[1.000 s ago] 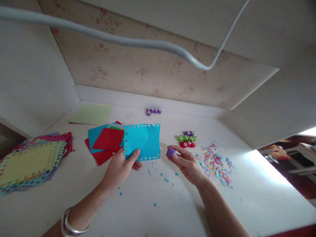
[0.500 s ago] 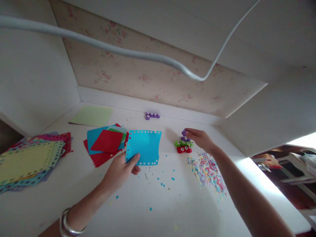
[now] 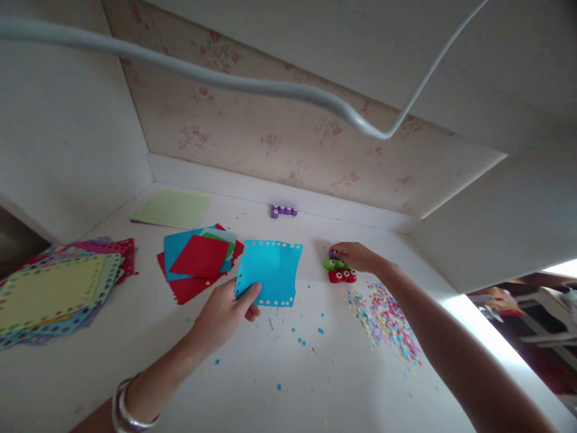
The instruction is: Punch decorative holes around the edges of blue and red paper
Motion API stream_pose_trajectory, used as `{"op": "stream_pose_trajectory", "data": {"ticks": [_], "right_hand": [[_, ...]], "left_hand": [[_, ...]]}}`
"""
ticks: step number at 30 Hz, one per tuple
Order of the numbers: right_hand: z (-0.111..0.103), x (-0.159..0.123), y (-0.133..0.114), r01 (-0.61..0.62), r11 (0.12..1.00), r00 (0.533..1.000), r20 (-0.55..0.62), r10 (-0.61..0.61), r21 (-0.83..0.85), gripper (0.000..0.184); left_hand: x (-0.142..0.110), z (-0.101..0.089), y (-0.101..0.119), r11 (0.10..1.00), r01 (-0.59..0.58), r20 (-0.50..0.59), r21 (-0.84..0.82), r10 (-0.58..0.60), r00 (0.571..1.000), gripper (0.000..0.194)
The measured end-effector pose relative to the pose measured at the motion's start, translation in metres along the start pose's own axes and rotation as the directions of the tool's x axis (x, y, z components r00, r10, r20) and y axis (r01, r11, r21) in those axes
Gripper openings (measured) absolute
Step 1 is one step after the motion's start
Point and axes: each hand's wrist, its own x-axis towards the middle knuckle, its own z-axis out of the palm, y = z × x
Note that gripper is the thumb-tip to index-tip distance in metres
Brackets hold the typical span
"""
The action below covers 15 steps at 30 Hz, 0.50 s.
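Observation:
A blue sheet of paper (image 3: 271,273) with small shapes punched along several edges is pinched at its lower left by my left hand (image 3: 228,304), thumb on top. My right hand (image 3: 354,255) reaches to a cluster of craft punches, its fingers closed at a purple punch (image 3: 332,254) that they partly hide. Just in front of those fingers sit green punches (image 3: 336,264), and nearer to me a row of red punches (image 3: 342,276).
Several purple punches (image 3: 285,210) stand by the back ledge. Coloured paper confetti (image 3: 390,325) lies at right. Red, blue and green papers (image 3: 201,255) overlap at left, beside a pile of punched sheets (image 3: 51,294) and pale green paper (image 3: 174,207). A white cable (image 3: 270,90) hangs above.
My right hand has carried the purple punch away from beside the blue paper, back and to the right, down to the punch cluster. My left hand keeps hold of the paper.

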Motion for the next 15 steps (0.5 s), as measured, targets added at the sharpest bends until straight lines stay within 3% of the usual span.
{"op": "stream_pose_trajectory", "data": {"ticks": [4,7,11,15], "right_hand": [[-0.005,0.001,0.000,-0.027,0.999,0.999,-0.019,0.026,-0.024,0.029],[-0.008,0.008,-0.012,-0.062,0.998,0.991,-0.122,0.058,-0.028,0.034],[0.000,0.035,-0.049,-0.020,1.000,0.970,-0.242,0.017,-0.010,0.037],[0.017,0.081,-0.095,0.062,0.998,0.964,-0.259,-0.060,0.000,0.040]], "left_hand": [[0.000,0.000,0.006,1.000,0.004,-0.024,0.002,-0.004,1.000,0.031],[0.000,0.000,0.006,1.000,-0.007,-0.034,-0.007,0.006,0.999,0.032],[0.002,0.000,0.001,1.000,-0.007,-0.028,-0.022,0.006,1.000,0.032],[0.003,0.001,-0.005,1.000,-0.012,-0.012,-0.009,0.012,1.000,0.034]]}}
